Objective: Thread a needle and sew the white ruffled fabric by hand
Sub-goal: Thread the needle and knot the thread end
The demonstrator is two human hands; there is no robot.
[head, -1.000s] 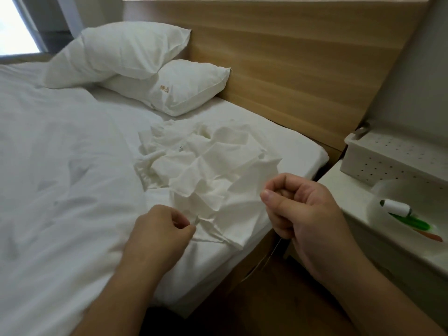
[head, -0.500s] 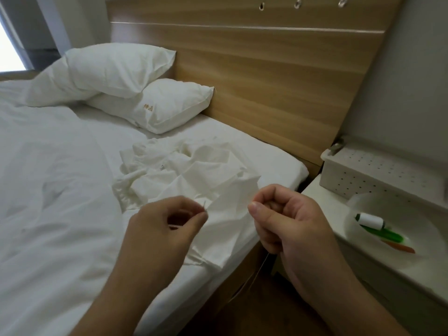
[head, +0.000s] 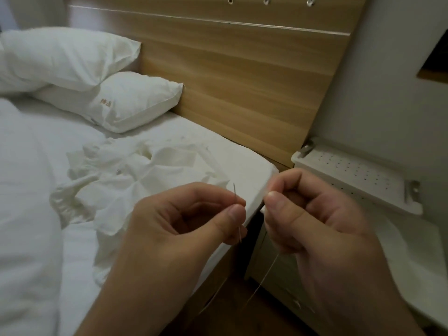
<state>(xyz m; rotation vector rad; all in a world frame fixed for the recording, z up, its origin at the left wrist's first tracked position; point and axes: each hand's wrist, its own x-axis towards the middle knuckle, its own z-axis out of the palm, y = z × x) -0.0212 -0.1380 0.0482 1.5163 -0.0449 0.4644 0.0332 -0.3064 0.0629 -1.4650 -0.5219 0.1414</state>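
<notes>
My left hand (head: 189, 221) pinches a thin steel needle (head: 235, 191) upright between thumb and forefinger; its tip pokes out above the fingers and its lower end shows below the thumb. My right hand (head: 312, 219), a few centimetres to the right, pinches a pale thread (head: 266, 275) between thumb and forefinger. The thread hangs down from that hand toward the floor. The thread's end at the fingertips is too small to see. The white ruffled fabric (head: 135, 175) lies crumpled on the bed behind my hands, untouched.
Two white pillows (head: 72, 76) lean against the wooden headboard (head: 237, 76). The bed (head: 29, 214) with white sheets fills the left. A white perforated box (head: 358, 175) sits on the nightstand (head: 412, 258) at the right.
Both hands rose and drew closer together. My left hand left the fabric and now holds the needle upright. The view shifted right, so the nightstand dish is out of sight.
</notes>
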